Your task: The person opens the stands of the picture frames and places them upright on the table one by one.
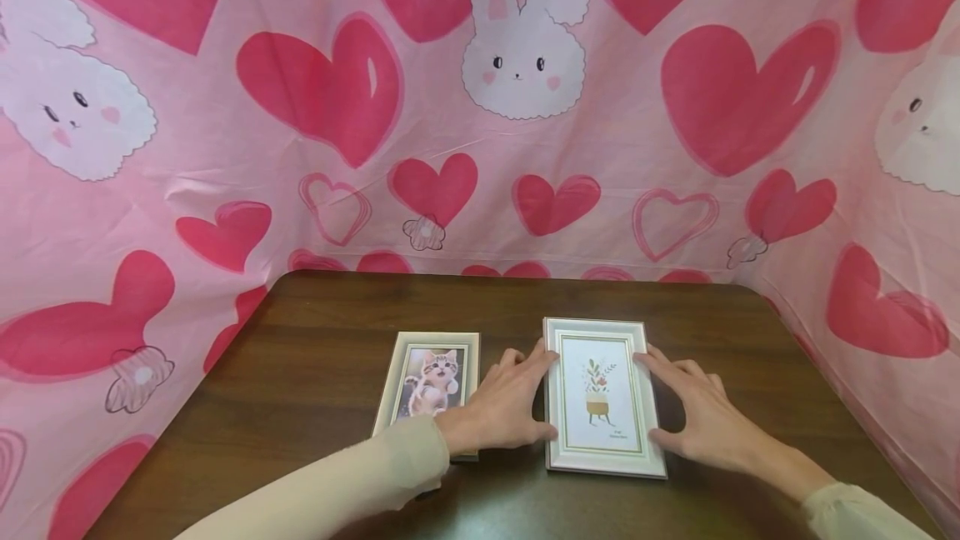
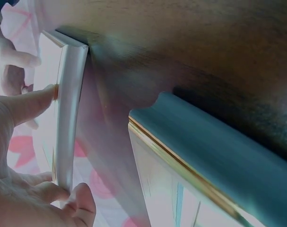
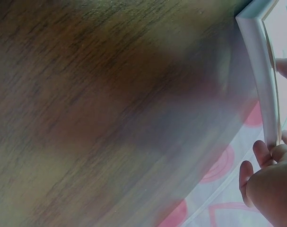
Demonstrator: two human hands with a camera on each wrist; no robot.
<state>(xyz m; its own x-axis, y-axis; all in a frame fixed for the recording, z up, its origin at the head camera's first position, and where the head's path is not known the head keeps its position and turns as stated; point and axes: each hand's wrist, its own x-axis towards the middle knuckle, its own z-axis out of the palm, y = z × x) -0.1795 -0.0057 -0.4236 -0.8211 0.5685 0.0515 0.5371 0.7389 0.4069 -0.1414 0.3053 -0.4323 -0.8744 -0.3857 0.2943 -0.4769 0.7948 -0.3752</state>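
A white picture frame (image 1: 606,462) with a flower-pot print lies on the right half of the brown table, face up. My left hand (image 1: 501,403) grips its left edge, with thumb and fingertips on the border. On the opposite edge, my right hand (image 1: 708,413) holds it the same way, thumb nearer me and fingers farther off. Left of it is a smaller cream picture frame (image 1: 396,373) with a kitten picture, partly covered by my left forearm and hand. In the left wrist view, the kitten frame's moulding (image 2: 204,137) shows close up, apart from my fingers.
The wooden table (image 1: 315,340) has rounded far corners. Behind it and along both sides hangs a pink cloth (image 1: 450,132) printed with hearts and rabbits. Wood surface extends to the right of the flower-pot frame and left of the kitten frame.
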